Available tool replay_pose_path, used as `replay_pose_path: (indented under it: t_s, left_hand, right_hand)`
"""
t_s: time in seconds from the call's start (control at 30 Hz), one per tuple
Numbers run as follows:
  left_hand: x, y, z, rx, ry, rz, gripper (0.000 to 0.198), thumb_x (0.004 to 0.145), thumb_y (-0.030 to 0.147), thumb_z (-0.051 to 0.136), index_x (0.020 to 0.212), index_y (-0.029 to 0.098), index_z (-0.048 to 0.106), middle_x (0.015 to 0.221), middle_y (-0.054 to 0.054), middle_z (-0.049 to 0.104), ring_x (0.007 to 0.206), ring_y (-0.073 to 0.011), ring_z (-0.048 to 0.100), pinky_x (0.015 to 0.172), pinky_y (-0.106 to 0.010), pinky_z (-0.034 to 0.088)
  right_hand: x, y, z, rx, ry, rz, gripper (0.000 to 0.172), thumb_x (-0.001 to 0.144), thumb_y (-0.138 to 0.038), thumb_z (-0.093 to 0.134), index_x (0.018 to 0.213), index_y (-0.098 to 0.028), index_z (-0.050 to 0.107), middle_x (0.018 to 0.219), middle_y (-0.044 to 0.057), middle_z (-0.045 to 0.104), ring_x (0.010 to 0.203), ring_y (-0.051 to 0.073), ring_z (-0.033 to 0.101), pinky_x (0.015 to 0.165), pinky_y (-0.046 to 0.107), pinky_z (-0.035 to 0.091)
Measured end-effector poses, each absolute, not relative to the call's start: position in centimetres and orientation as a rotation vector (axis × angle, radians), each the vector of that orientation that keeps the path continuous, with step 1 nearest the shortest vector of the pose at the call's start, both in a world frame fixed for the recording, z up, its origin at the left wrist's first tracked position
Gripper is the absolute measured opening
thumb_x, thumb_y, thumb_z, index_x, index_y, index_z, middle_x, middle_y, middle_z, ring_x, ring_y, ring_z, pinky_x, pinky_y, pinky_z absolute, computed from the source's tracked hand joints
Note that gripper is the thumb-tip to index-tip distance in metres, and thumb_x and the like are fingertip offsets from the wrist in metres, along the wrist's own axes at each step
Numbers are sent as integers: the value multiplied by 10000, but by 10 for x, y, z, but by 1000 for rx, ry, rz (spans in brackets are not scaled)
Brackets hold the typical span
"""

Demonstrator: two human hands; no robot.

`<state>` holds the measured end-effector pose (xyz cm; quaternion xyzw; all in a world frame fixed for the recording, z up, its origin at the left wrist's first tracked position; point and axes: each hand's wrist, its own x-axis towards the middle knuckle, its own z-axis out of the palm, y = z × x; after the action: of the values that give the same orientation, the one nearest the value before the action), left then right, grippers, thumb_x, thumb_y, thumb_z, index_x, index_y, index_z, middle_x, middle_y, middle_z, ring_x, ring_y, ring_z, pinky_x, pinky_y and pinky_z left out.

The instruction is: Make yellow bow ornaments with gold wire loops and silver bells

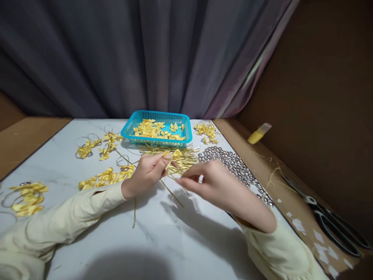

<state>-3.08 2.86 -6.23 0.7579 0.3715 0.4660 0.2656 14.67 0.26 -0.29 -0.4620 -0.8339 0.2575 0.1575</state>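
The head view gives us two bare hands working close together above a pale marbled counter (180, 241). Our left hand (151, 170) has its grip closed, thumb against fingers, on a yellow ribbon piece (177, 153); the ribbon sits right at the fingertips, part of it folding up beyond them and part hanging just below. Our right hand (214, 182) is near it, lower and to the right, thumb and forefinger curved towards each other with a small gap behind the tips; gold strands cross right by those tips, and we cannot tell whether this grip has hold of one. The ribbon lies beyond the right grip, up and to the left of its fingertips. Behind both hands, a pile of gold strands (190, 157) fans out in front of a blue basket (189, 140), which holds many yellow bows (150, 129). To the right of the pile we see a spread of small silvery round pieces (230, 161). On the left, yellow bows with thin rings (85, 151) lie in loose groups. Along the brown surface at the right edge are black-handled scissors (323, 217), white paper scraps (298, 224) and a small yellow tube (257, 135). Dark curtains (163, 54) hang behind everything.
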Motion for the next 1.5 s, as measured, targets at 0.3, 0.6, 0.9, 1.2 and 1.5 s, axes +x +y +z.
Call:
replay_pose_path:
  t_s: [0.3,0.6,0.9,1.2,1.5]
  left_hand:
    - [-34,32,-59,2224,1008,1406,402,914,261,376,522,183,338,418,65,329,362,-60,321,372,-190,280]
    - [-38,41,-63,2463,1004,1367,371,914,191,376,547,187,328,445,80,282,375,-61,293,388,-201,244]
    - [-37,34,-67,2816,825,1237,329,911,166,333,591,183,412,448,63,364,377,-88,357,420,-254,256]
    - [-36,34,-68,3012,771,1311,270,876,128,364,630,174,466,452,42,468,395,-104,437,415,-275,280]
    - [-37,35,-66,3271,703,1379,268,856,124,394,599,192,427,436,43,452,387,-114,412,397,-275,282]
  right_hand:
    - [131,22,-35,-1042,-2006,1599,208,830,-306,578,804,-124,675,819,65,699,739,122,615,725,258,465]
    - [173,8,28,-1210,-2294,1134,235,860,-344,536,802,-200,712,818,10,704,762,141,625,703,247,457]
    - [158,0,13,-987,-2196,211,94,810,-160,596,794,-158,689,801,68,635,785,185,561,706,318,442]
    - [141,5,-17,-1354,-2365,376,146,781,-286,646,714,-181,723,596,18,521,656,160,465,606,284,338]
    - [131,14,-16,-1413,-2034,998,178,752,-126,580,593,-126,662,545,-21,523,516,79,394,507,222,318]
